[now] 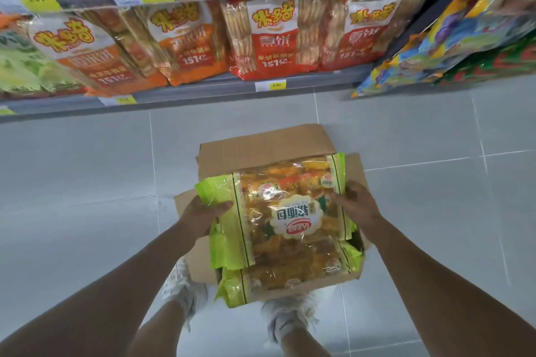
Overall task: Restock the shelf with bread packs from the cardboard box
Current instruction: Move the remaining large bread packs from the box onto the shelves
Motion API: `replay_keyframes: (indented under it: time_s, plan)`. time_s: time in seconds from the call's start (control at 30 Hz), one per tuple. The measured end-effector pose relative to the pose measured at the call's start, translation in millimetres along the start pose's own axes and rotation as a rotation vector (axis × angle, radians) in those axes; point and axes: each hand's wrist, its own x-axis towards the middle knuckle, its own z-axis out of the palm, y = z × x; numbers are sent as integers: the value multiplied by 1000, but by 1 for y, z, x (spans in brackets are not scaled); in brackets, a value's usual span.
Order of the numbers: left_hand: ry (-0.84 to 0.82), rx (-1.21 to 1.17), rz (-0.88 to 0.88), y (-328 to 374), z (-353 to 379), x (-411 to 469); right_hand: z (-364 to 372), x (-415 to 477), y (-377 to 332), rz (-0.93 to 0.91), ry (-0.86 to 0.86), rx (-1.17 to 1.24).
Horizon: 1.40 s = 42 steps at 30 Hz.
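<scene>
Nearest, two pale shoes (185,290) stand just below the hands. The left hand (203,211) grips the green left edge of a bread pack (290,211), and the right hand (358,203) is clamped on its right edge. Beneath the hands more packs (293,275) lie in the open cardboard box (261,145) on the tiled floor (87,168), and well beyond them the shelf (203,91) holds orange and red snack bags (272,38).

Box (261,142) floor (under bread packs (293,272)) hidden
</scene>
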Motion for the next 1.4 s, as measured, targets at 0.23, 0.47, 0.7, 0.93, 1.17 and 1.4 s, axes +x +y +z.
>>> replay_keyframes:
  time_s: [0.23, 0.47, 0.7, 0.93, 1.17, 1.4]
  plan:
    - [14, -24, 9, 6, 1, -12, 1, -6, 3, 50, 31, -2]
    - [2, -75, 37, 29, -6, -60, -20, -48, -14, 43, 137, 59]
    - [-48, -136, 123, 86, -41, -167, -75, -138, -76, -42, 191, 249]
    - [-154, -109, 252, 163, -104, -304, -150, -278, -175, -206, 290, 436]
    - [-333, -97, 333, 218, -180, -416, -219, -413, -272, -473, 380, 369]
    - [-422, 18, 402, 240, -253, -490, -259, -532, -374, -828, 494, 55]
